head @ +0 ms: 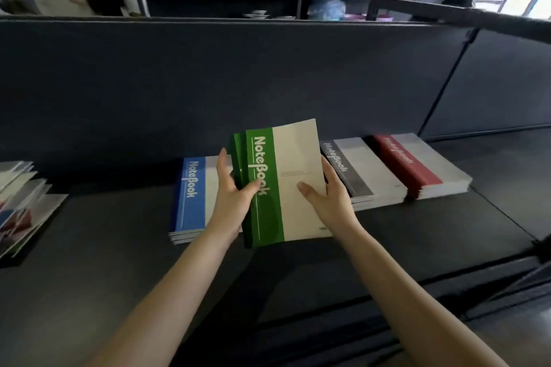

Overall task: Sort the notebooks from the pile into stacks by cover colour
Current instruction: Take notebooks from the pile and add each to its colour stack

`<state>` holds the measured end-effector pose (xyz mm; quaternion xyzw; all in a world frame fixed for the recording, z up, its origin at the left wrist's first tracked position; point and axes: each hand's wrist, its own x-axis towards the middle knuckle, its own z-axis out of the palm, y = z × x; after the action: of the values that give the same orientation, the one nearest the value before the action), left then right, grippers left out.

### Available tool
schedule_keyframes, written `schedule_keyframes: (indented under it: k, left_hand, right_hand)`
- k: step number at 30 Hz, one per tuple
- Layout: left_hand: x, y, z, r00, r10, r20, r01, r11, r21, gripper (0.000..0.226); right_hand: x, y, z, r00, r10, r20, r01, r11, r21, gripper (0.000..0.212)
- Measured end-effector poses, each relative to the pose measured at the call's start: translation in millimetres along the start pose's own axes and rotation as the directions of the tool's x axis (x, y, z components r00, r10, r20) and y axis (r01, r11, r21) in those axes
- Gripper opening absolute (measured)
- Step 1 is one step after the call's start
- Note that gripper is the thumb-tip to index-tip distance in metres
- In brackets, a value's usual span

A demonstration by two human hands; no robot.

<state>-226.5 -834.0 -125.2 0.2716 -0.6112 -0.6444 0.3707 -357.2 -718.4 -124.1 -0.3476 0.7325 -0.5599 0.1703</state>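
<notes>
Holding a thin sheaf of green-and-white soft-cover notebooks (292, 182) at centre frame, tilted up above the black table top (387, 247). Gripping the green spine edge with the left hand (235, 194), thumb over the cover; clasping the white edge with the right hand (326, 198), thumb flat on the front. Seems light, thin and floppy, with smooth covers likely to slip against one another; best held by both long edges and kept squared. Flanked just left by a blue-and-white notebook stack (190, 194), partly hidden behind the left hand, and right of centre by a grey-and-white stack (360, 173) with a red-and-white stack (417, 164) just beside it. Cannot tell what lies under the sheaf. Hemmed in behind by a dark partition panel (268, 83). Well apart, at the left edge of the frame: a slumped mixed pile of notebooks (21, 197), unsorted.
</notes>
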Motion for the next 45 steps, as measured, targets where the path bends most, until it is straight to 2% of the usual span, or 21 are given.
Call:
schedule_keyframes:
  k: [4,11,14,17,19,21,23,28,31,35,40,45]
  left_hand:
    - [12,-5,28,0.995,-0.024,0.094,0.016,0.997,0.078,0.074]
    - [36,-16,41,0.992,-0.072,0.104,0.042,0.961,0.272,0.075]
    - [42,-14,42,0.984,-0.129,0.123,0.076,0.926,0.369,0.082]
    - [45,-14,47,0.975,-0.187,0.123,0.114,0.887,0.447,0.093]
    - [48,-19,55,0.976,-0.188,0.111,0.083,0.791,0.606,0.094]
    - [51,-23,59,0.977,-0.196,0.084,0.055,0.609,0.791,0.089]
    - [53,-26,59,0.976,-0.211,0.055,0.052,0.472,0.880,0.083]
    - [55,-31,55,0.992,-0.129,0.012,0.042,0.409,0.912,0.073]
    - [56,-34,56,0.997,-0.073,-0.008,0.040,0.448,0.893,0.077]
    - [59,-39,56,0.998,-0.014,-0.055,0.053,0.580,0.813,0.089]
    - [65,-43,56,0.999,-0.041,-0.031,0.050,0.599,0.799,0.098]
    - [72,-45,55,0.995,-0.098,-0.022,0.082,0.670,0.738,0.100]
  right_hand:
    - [6,8,-18,0.999,0.020,-0.045,-0.022,0.999,-0.039,0.068]
    - [32,14,-32,0.997,0.047,-0.058,-0.059,0.973,-0.223,0.078]
    - [48,15,-29,0.999,0.032,-0.043,-0.044,0.941,-0.337,0.074]
    - [61,16,-20,0.996,0.079,0.034,-0.052,0.867,-0.495,0.059]
    - [64,18,-12,0.989,0.114,0.094,-0.041,0.824,-0.565,0.053]
    - [65,19,-4,0.982,0.127,0.142,-0.010,0.776,-0.631,0.048]
    - [66,21,4,0.971,0.135,0.196,0.040,0.719,-0.693,0.044]
    - [74,27,14,0.948,0.186,0.260,0.076,0.658,-0.750,0.050]
    - [78,29,14,0.962,0.164,0.220,0.064,0.645,-0.761,0.049]
    - [80,33,14,0.977,0.112,0.180,0.065,0.650,-0.757,0.047]
    - [88,31,5,0.962,0.157,0.221,0.042,0.719,-0.693,0.050]
    - [99,31,-7,0.932,0.206,0.298,0.018,0.796,-0.606,0.056]
